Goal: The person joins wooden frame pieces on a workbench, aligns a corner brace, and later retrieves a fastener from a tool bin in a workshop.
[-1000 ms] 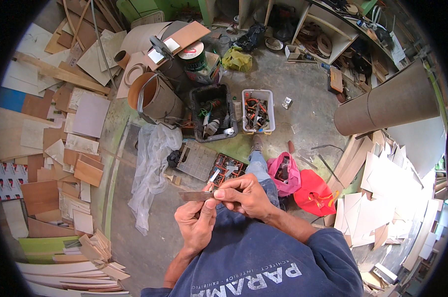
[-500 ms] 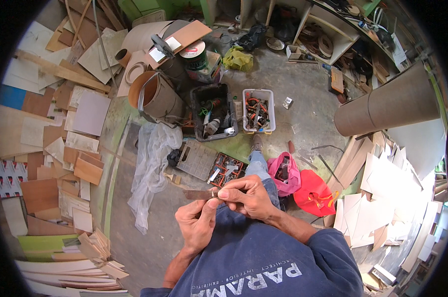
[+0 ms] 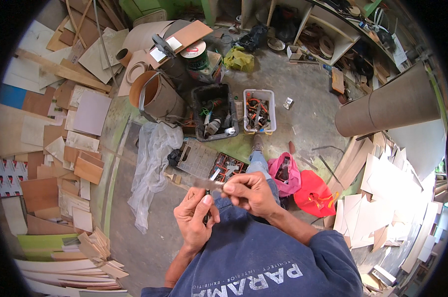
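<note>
In front of my shirt, my right hand (image 3: 251, 194) is closed, pinching one end of a flat, narrow, grey-brown strip (image 3: 207, 184). The strip looks like a metal blade, blurred by motion, and points to the left. Just below and to its left, my left hand (image 3: 194, 213) is closed around a small, thin dark rod (image 3: 206, 218). Part of the rod shows between the fingers; its exact kind cannot be made out. The strip's far end passes over the left fingertips, and whether they touch is unclear.
Past my hands lie an organizer case (image 3: 197, 159) with hardware, a black crate (image 3: 198, 129) and a white tub (image 3: 259, 92) of tools. Right of my leg sit a pink bag (image 3: 291, 180) and a red bag (image 3: 313, 195). Board offcuts (image 3: 41, 194) pile up at left.
My right hand has risen slightly and moved right, with the strip now tilted. The left hand has shifted a little down and left, and its dark rod now shows.
</note>
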Motion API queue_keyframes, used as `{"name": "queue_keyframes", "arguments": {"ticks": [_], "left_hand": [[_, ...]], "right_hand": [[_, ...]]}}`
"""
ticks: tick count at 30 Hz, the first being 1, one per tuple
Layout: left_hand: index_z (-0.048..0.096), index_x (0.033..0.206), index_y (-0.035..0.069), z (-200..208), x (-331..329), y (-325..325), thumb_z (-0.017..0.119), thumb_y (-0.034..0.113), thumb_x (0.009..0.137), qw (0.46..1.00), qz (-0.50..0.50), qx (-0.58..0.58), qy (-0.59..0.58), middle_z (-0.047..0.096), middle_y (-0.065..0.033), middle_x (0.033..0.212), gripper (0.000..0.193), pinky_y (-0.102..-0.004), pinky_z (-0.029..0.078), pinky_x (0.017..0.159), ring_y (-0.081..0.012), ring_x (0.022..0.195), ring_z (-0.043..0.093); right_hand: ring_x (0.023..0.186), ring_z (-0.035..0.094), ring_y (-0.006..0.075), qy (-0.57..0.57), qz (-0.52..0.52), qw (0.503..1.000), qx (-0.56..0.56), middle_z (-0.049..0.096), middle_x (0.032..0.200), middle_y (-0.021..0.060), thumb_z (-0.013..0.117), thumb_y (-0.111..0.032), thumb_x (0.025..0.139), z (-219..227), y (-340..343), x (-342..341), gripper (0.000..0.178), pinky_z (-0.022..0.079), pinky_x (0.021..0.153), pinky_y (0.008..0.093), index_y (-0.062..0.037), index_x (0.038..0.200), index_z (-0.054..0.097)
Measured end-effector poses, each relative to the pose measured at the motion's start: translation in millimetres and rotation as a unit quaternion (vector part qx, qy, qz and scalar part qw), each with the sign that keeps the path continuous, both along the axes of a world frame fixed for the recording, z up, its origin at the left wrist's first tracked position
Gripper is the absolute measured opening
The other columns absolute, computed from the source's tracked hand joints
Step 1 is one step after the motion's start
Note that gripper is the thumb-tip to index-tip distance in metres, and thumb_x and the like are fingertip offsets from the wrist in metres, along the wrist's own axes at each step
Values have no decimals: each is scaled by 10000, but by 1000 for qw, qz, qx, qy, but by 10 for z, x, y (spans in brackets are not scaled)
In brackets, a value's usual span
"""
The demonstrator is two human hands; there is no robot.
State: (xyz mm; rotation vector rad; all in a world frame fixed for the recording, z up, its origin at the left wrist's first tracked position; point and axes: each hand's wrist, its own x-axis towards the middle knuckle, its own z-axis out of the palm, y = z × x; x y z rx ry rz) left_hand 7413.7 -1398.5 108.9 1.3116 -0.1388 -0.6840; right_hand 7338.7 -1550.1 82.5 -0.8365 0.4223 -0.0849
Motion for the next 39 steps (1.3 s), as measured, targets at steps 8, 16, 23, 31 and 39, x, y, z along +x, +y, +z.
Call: {"name": "queue_keyframes", "arguments": {"ticks": [8,16,23,31,39], "left_hand": [[569,1242,-120,-15,-10,65,478,-4,910,999,-25,-18,24,634,-126,879,363,-198,282,376,-106,468,505],[567,1242,-124,-10,-6,77,464,-11,895,998,-51,-35,-16,612,-112,918,380,-193,281,390,-107,498,501],[584,1219,-123,-104,-39,83,537,89,976,995,-53,-30,-85,619,-89,927,325,-181,307,430,-59,511,478],[625,1179,-107,-108,-38,130,588,146,986,990,-57,48,-123,611,-40,747,320,-182,318,451,-27,470,417],[709,923,-73,-100,-37,108,609,161,978,986,-36,63,-148,505,3,547,260,-223,296,409,-49,427,408]], "right_hand": [[430,415,25,-24,63,998,-12,551,564,-13,689,-248,928,-23,53,71,254,282,393,207,-12,839,721],[435,413,22,-23,81,996,-2,549,564,-12,693,-254,926,-27,46,74,257,276,389,210,-11,847,721],[427,415,32,-18,81,997,5,557,568,3,690,-221,923,-19,34,74,220,276,376,204,-9,874,724],[445,419,28,-9,65,998,2,555,578,-1,696,-220,920,15,72,60,244,285,387,205,6,1006,729],[439,426,42,-4,49,999,8,568,582,21,693,-189,919,43,87,49,241,293,384,210,25,1026,724]]}}
